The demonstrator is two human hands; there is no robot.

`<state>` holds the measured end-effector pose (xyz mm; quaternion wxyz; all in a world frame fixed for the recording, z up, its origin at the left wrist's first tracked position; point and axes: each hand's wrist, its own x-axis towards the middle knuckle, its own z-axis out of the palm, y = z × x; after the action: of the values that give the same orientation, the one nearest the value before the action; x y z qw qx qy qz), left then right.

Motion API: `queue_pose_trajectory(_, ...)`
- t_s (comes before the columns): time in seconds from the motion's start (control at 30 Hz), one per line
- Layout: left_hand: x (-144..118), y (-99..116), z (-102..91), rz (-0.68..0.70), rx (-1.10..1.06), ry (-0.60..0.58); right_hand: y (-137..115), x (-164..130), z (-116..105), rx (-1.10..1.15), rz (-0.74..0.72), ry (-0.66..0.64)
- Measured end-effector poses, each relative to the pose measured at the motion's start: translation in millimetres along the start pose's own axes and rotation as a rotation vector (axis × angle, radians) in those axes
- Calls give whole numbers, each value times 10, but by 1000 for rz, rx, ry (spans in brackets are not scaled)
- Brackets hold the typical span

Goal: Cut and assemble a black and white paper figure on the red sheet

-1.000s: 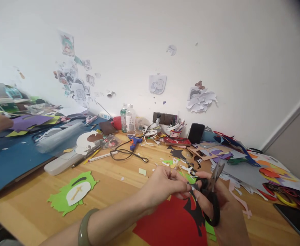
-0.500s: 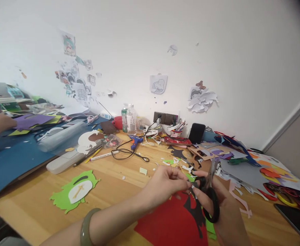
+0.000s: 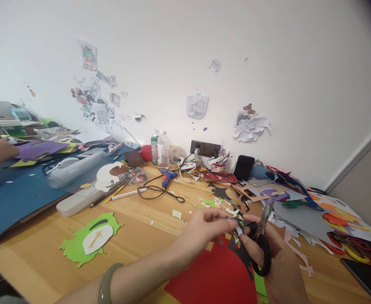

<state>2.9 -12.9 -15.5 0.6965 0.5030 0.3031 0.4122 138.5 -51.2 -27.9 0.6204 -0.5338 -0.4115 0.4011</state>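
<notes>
Now: right hand (image 3: 280,261) grips black scissors (image 3: 261,242), blades reopened after closing; left hand (image 3: 204,230) fingers pinch small white paper scrap (image 3: 237,229), cutting ongoing.

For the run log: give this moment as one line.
left hand: pinches paper scrap | right hand: holds scissors at scrap | below: red sheet

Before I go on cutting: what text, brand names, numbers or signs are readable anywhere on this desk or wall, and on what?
None can be read.
Green-labelled bottle: label print too small and blurred.
Clear bottle: label too small to read.
White marker pen: barrel print blurred.
Paper cut-outs on the wall: drawings only, no legible words.
Scissors in the right hand: no marking visible.
</notes>
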Motion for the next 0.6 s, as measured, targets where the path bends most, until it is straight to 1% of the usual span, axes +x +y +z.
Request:
queue_pose_trajectory(0.1, 46, 16, 27, -18, 54, 14, -23, -18, 28, 41, -20, 64)
queue_pose_trajectory(0.23, 127, 35, 11, -15, 31, 60, -43, -36, 74, 58, -53, 110)
queue_pose_trajectory(0.3, 167, 31, 2, -38, 14, 53, -22, -15, 66, 60, -53, 110)
queue_pose_trajectory(0.37, 209, 20, 2, -51, 3, 13, 18, 28, 24, 46, -62, 96)
queue_pose_trajectory(0.47, 272, 2, 13, -54, 18, -57, 65, 114, -80, -47, -61, 39)
queue_pose_trajectory(0.53, 312, -6, 16, -75, 31, -67, 58, 165, -146, -118, -68, 7)
queue_pose_trajectory(0.6, 353, -1, 17, -94, 26, -64, 27, 197, -193, -167, -101, 9)
